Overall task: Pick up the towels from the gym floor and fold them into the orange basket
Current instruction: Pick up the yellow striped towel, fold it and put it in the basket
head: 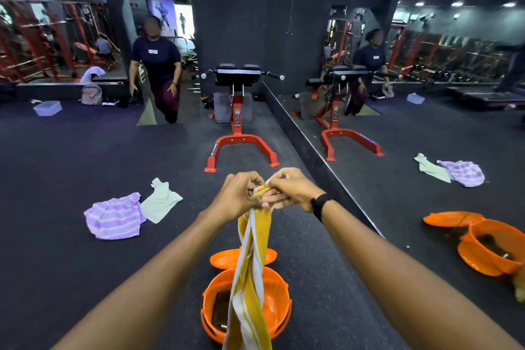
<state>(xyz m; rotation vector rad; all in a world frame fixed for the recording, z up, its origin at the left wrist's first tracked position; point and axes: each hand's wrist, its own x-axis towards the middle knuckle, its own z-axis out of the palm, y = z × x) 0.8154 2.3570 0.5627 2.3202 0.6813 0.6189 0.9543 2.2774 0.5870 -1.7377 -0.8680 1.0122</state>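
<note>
A yellow towel with white stripes (251,273) hangs twisted from both my hands, held out in front of me. My left hand (237,196) and my right hand (289,189) pinch its top edge close together. Its lower part dangles in front of the orange basket (279,297), which stands open on the dark floor below my arms. The basket's orange lid (224,258) lies just behind it. On the floor to the left lie a purple striped towel (113,217) and a pale green towel (160,200), touching each other.
A red and black exercise bench (240,122) stands ahead. A mirror wall (397,122) runs along the right and repeats the towels and basket. Mirrors at the back show a person. A clear plastic box (47,108) and a backpack (91,93) sit at the far left.
</note>
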